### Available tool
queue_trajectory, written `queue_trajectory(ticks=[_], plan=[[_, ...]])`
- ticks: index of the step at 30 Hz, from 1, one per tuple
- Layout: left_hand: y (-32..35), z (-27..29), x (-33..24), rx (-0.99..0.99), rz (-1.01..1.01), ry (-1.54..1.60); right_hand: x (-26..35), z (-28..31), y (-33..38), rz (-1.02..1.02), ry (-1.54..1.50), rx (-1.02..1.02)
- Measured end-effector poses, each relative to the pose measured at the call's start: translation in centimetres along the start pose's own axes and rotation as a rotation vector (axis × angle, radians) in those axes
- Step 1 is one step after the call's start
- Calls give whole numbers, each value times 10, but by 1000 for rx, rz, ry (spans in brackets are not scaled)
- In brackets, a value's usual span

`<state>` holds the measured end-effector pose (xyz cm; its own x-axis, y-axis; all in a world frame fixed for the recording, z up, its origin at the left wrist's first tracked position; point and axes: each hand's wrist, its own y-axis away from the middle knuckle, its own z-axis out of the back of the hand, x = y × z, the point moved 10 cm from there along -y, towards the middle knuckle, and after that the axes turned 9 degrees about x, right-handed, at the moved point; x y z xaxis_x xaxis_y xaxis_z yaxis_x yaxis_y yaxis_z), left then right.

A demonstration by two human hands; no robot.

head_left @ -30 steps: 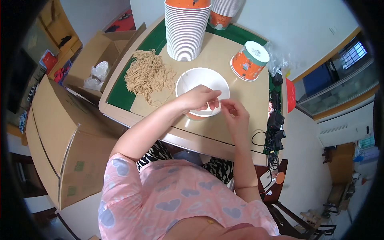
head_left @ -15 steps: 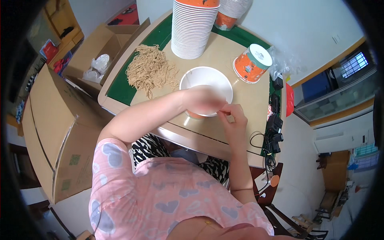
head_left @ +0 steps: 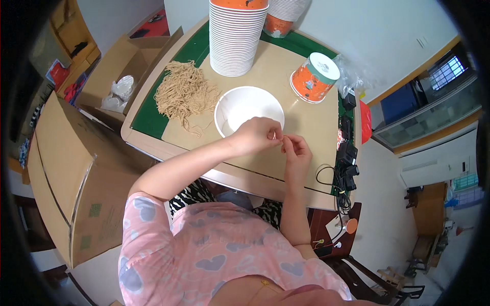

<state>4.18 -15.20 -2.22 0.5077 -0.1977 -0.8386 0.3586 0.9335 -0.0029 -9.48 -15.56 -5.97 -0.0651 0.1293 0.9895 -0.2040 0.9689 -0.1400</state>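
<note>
A white paper bucket (head_left: pixel 242 104) stands upright near the front of the table, and its visible inside is white, with a thin line near the left wall. Over its near right rim is my left hand (head_left: pixel 256 136), fingers curled into a pinch. My right hand (head_left: pixel 297 150) is just right of the bucket, thumb and fingertips pressed together. The two sets of fingertips nearly meet; whatever they hold is too small to make out. Left of the bucket lies a tangled heap of tan yarn-like strands (head_left: pixel 184 92), some loose ends trailing toward it.
A tall stack of nested paper buckets (head_left: pixel 235 43) rises behind, with another stack (head_left: pixel 279 23) at the back. An orange patterned bucket (head_left: pixel 309 81) stands upside down on the right. Black adapters and cables (head_left: pixel 348 158) line the right edge. Cardboard boxes (head_left: pixel 97 204) stand left of the table.
My left hand, blurred over the bucket before, is now sharp and a little higher, its fingers pinched beside the right fingertips. My right hand has barely moved. The whole view has shifted slightly.
</note>
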Motion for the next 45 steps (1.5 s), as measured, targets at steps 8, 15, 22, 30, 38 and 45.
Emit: queue_trajectory(ticks=[8,15,22,30,38,45], plan=[[32,-4,-40,-228,-243,-219,-26,-8,4,-151,-200,145],[34,3,-28,-311,-246,-168,-4,-16,12,-93,-76,253],[32,11,-28,-256,-203,-68,4,-9,10,18,146,185],[33,15,-19,-323,-138,2,-3,-10,10,-88,45,183],[34,17,-24,-317,-175,-67,-2,-12,11,-64,34,204],[33,15,-26,-306,-213,-91,7,-13,10,24,181,220]])
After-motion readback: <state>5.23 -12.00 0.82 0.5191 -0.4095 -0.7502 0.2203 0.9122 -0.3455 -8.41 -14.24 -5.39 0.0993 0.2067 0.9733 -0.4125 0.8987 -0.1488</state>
